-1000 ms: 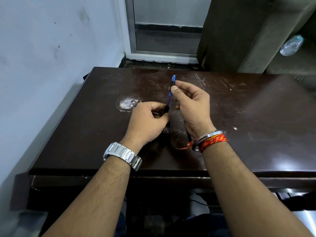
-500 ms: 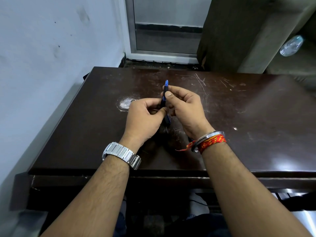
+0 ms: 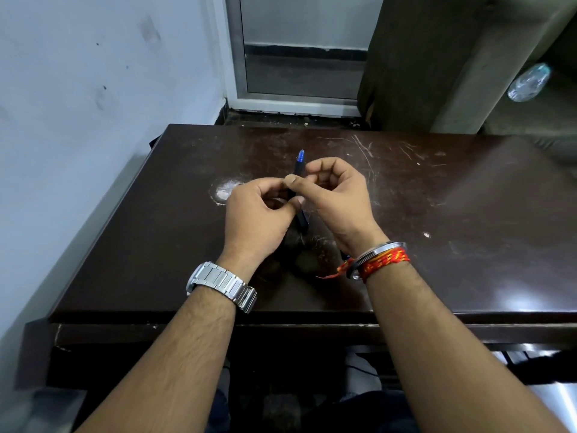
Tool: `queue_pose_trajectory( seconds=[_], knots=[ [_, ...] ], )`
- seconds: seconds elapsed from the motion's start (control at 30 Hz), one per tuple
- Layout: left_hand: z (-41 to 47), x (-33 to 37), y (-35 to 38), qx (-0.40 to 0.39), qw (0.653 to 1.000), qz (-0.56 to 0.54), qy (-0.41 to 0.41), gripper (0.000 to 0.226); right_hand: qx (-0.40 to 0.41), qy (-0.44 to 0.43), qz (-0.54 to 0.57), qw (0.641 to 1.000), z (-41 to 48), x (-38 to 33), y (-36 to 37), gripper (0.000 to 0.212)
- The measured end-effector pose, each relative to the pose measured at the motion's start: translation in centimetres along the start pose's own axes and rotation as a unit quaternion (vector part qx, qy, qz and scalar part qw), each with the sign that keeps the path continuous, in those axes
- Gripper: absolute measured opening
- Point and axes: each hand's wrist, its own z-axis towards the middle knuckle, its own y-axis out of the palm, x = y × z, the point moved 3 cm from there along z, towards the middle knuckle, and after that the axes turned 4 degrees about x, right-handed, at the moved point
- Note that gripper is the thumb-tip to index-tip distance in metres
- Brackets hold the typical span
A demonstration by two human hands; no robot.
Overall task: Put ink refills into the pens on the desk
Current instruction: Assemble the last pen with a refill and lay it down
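Where both hands meet, left fingers [image 3: 288, 203] and right fingers [image 3: 293, 181] pinch the pen [image 3: 299, 164].

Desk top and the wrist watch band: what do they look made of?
Desk top: dark brown laminate or varnished wood, seemingly; glossy reflections, pale scratches, one worn whitish patch. Watch band: silver metal links, likely steel; bright segmented sheen.

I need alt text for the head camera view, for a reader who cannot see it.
Two bare hands hold a dark pen with a blue end upright above a scratched dark brown desk, the left hand gripping low and the right hand higher. A metal watch is on the left wrist.
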Motion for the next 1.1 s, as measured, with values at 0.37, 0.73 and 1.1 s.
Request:
queue_pose_trajectory(
  seconds=[0.37, 0.73, 1.1],
  knots=[
    [0.00, -0.36, 0.10, 0.032, 0.999, -0.012, -0.025, 0.033, -0.008, 0.000, 0.034, 0.999, -0.17, 0.04, 0.60, 0.019],
    [-0.15, -0.49, 0.80, -0.046, 0.996, -0.032, -0.070, 0.008, -0.021, 0.009, 0.058, 0.998, -0.26, -0.27, 0.50, 0.012],
    [-0.12, -0.43, 0.65, -0.013, 0.996, -0.059, -0.068, 0.019, -0.021, 0.011, 0.048, 0.999, -0.13, 0.06, 0.35, 0.011]
  ],
)
